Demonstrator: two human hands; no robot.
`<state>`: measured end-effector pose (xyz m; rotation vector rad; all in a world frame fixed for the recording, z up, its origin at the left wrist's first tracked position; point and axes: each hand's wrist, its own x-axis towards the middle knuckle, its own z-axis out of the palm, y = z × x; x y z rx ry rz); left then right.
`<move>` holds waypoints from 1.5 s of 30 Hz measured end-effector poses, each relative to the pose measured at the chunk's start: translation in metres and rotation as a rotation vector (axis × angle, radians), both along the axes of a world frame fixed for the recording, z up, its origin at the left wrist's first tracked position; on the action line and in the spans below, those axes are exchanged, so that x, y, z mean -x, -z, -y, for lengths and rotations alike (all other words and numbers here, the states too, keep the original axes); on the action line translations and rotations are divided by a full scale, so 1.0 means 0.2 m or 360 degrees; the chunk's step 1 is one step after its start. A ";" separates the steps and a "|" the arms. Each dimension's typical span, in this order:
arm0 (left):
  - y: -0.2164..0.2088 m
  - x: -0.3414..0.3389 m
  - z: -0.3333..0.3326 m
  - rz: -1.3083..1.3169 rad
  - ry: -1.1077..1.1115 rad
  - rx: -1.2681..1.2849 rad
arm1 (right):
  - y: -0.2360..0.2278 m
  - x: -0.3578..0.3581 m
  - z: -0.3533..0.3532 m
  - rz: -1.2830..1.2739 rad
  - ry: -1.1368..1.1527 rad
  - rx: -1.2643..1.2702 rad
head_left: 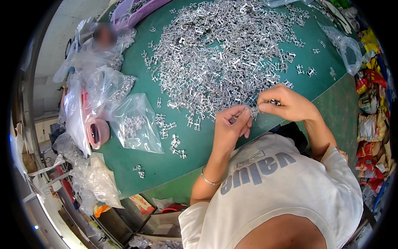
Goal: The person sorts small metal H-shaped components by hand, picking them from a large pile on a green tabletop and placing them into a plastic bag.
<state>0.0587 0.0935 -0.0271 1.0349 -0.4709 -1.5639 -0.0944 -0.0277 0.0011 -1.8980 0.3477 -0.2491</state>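
A large heap of small silver metal pieces, many roughly H-shaped, covers much of the green table. At the heap's near edge my left hand is closed, with thumb and fingertips pressed together and a bit of metal showing in the curled fingers. My right hand pinches a small silver metal piece right beside the left fingertips. More metal shows inside its curled fingers. Which hand bears each piece is partly hidden by the fingers. A clear plastic bag holding some of the pieces lies flat to the left.
Loose pieces lie between bag and heap. Filled plastic bags and a pink tape roll line the left edge. A purple bin stands far left, a clear bag far right. Colourful packages stack beyond the table's right edge.
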 end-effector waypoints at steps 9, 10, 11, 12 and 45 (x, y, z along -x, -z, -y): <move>0.07 -0.08 0.00 -0.0760 0.0343 -0.0048 | 0.10 -0.02 0.01 0.0252 -0.0086 -0.0422; 0.07 -0.07 0.00 -0.0621 0.0294 -0.0035 | 0.11 -0.01 0.02 0.0172 -0.0119 -0.0527; 0.06 -0.06 0.00 -0.0558 0.0292 -0.0029 | 0.11 0.00 0.03 0.0091 -0.0152 -0.0633; 0.05 -0.05 0.00 -0.0496 0.0291 -0.0022 | 0.12 0.00 0.03 0.0010 -0.0184 -0.0736; 0.02 -0.03 -0.05 0.0104 0.0069 -0.0184 | 0.15 0.02 -0.04 0.0057 0.0029 -0.0240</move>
